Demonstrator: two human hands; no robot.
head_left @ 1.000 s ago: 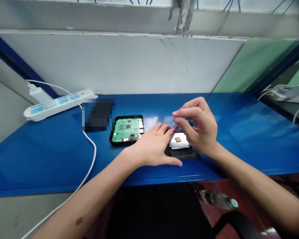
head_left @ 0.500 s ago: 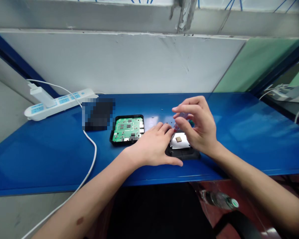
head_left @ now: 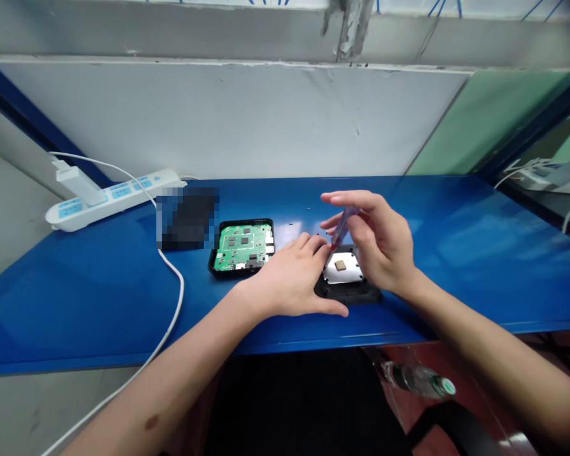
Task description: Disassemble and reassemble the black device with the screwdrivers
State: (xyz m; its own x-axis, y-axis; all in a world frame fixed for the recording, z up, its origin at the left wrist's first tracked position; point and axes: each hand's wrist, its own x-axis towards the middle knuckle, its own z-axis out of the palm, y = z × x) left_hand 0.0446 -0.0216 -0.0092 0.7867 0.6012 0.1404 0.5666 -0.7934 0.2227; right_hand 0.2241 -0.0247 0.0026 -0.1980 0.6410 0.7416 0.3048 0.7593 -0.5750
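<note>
My right hand (head_left: 382, 244) is closed around a small screwdriver (head_left: 344, 227) with a see-through purple handle and a red lower end. It is tilted, its low end at the upper left corner of a black plastic cover (head_left: 354, 295). A silvery metal plate (head_left: 335, 276) with a small tan pad (head_left: 341, 265) lies in that cover. My left hand (head_left: 294, 278) lies flat over the cover's left edge, thumb stretched out and fingertips near the screwdriver's low end. Left of it sits a black case (head_left: 212, 266) holding a green circuit board (head_left: 237, 251).
Tiny screws (head_left: 291, 223) lie on the blue table (head_left: 456, 253). A white power strip (head_left: 166, 179) with a plugged-in adapter stands at the back left, and a white cable (head_left: 181, 285) runs forward. Beside it is a blurred-out dark object (head_left: 192, 218). A bottle (head_left: 420, 380) is below the table.
My right hand's fingers have shifted on the screwdriver, the index finger stretching out over its top. More of the handle shows now. My left hand has stayed in place.
</note>
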